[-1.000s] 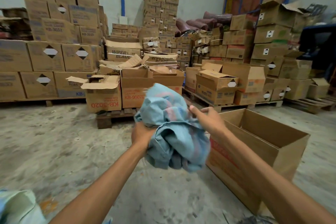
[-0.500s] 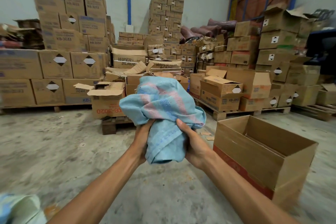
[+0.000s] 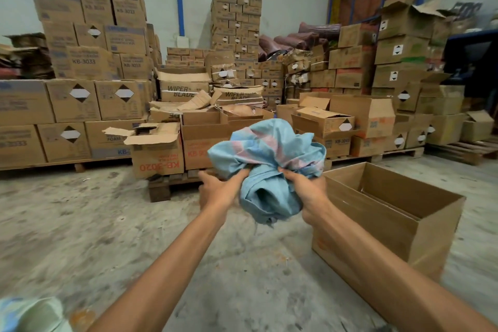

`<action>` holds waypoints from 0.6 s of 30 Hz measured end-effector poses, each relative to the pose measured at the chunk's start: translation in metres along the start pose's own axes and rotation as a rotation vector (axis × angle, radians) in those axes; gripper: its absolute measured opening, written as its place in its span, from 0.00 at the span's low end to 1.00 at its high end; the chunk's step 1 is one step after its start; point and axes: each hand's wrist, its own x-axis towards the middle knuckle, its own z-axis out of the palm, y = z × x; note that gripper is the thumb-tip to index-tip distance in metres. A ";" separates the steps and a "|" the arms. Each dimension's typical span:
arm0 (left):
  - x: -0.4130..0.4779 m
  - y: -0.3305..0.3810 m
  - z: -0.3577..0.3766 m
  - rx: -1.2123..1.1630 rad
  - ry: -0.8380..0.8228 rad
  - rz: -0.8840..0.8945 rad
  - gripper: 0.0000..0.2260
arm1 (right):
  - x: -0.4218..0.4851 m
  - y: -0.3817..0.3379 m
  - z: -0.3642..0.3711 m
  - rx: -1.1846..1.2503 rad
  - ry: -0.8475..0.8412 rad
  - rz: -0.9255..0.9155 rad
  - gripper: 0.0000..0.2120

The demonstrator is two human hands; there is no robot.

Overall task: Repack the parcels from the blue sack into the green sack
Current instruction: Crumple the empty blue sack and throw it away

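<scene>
**Blue sack bunched between both your hands, beside the open box**

A second ago your right hand (image 3: 307,191) lay on top of the bundle, with that forearm crossing in front of the open cardboard box (image 3: 390,213), and your left hand (image 3: 219,191) sat lower on the left. Half a second ago both hands were under the bundle, pinching its lower part. Now the two hands are level with each other, one on each flank of the blue sack (image 3: 266,159), and the crumpled top has spread wider. It spills to the right over your right knuckles, and in the view it reaches the near left corner of the box.

Both hands hold the sack. Your left fingers are dug into a fold at its left side. Your right fingers are curled into the cloth at its right side, with the thumb pressed against the fabric. The waist of the bundle is squeezed between your palms. A loose puff with pinkish stripes rises above the hands, and a shorter twisted tail hangs below them, clear of the concrete floor (image 3: 89,224).

The green sack (image 3: 35,315) is only a blurred pale edge at the bottom left corner, well apart from both hands. Beyond the bundle an upside-down KB-3020 carton (image 3: 159,153) stands on a pallet (image 3: 161,188), with stacked cartons (image 3: 89,62) behind it.
</scene>
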 end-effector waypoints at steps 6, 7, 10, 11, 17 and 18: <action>-0.027 0.004 0.036 -0.036 -0.536 -0.227 0.32 | -0.001 -0.004 -0.004 0.096 0.104 -0.064 0.14; -0.027 -0.003 0.040 -0.093 -0.526 -0.153 0.29 | -0.003 -0.005 -0.002 0.133 0.082 -0.017 0.12; -0.018 -0.020 0.043 -0.259 -0.485 0.119 0.34 | -0.010 -0.018 -0.004 0.188 -0.081 0.153 0.20; -0.019 -0.023 0.042 -0.273 -0.488 0.214 0.34 | -0.010 -0.024 -0.006 0.182 -0.131 0.190 0.23; -0.008 -0.040 0.041 -0.089 -0.296 0.577 0.32 | -0.027 -0.030 -0.006 0.023 -0.380 0.262 0.27; -0.010 -0.042 0.039 -0.009 -0.303 0.626 0.32 | -0.026 -0.021 -0.003 0.020 -0.322 0.244 0.27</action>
